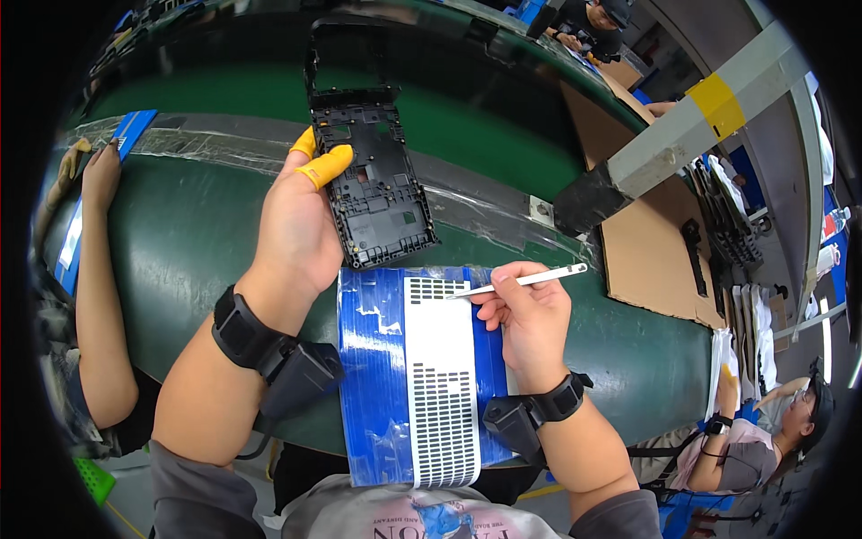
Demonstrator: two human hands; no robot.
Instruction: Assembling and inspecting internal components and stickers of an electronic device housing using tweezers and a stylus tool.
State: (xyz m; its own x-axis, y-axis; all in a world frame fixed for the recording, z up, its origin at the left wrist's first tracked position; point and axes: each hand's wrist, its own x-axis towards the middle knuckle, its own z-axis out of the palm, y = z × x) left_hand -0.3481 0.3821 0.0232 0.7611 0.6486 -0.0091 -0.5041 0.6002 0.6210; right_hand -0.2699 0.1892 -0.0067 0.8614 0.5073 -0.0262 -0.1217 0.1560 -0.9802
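Note:
My left hand [301,220], with yellow finger cots on thumb and finger, grips a black plastic device housing [377,184] by its left edge. The housing is tilted upright, its ribbed inner side facing me. In my right hand [534,328] is a pair of slim pale tweezers [561,273], pinched between thumb and fingers. Their tip touches or hovers just over a white sheet [440,334] of small black stickers; which of the two I cannot tell. Stickers fill its lower part and a few rows at the top. The sheet lies on a blue plastic-wrapped board [373,395].
A green conveyor belt [485,153] runs beyond the dark table edge. At right stand a metal post [664,135], a cardboard sheet [651,251] and racked black parts [732,216]. Another person's arm [103,296] rests at left; other people sit at right and far back.

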